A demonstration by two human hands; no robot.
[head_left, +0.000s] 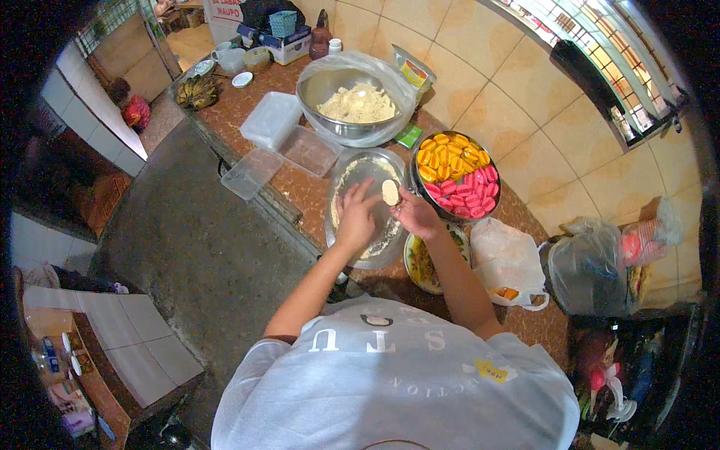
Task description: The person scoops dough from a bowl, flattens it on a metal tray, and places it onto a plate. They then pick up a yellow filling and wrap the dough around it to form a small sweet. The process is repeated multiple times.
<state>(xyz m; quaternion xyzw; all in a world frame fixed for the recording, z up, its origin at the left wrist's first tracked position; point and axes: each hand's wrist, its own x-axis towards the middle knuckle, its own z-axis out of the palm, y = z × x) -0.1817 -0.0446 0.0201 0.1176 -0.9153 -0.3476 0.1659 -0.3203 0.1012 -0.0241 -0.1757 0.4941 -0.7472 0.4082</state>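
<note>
My right hand [417,215] grips a small oval mould [391,193] packed with pale powder, held over an oval metal tray [386,253]. My left hand [355,216] is over the same tray, its fingers apart and holding nothing; one finger reaches toward the mould. Loose pale powder [346,174] lines the tray's edge. Just beyond stands a large steel bowl [346,133] with a crumbly pale mix [358,103] in it and clear plastic around it. To the right, a round pan [444,215] holds yellow-wrapped pieces [450,155] and pink-wrapped pieces [466,193].
Clear plastic containers [271,120] and a lid [252,174] are left of the tray. A patterned plate [424,262] lies by my right forearm, beside a white plastic bag [508,259]. Bananas [198,91] rest at the counter's far left end. A tiled wall [487,90] bounds the right side.
</note>
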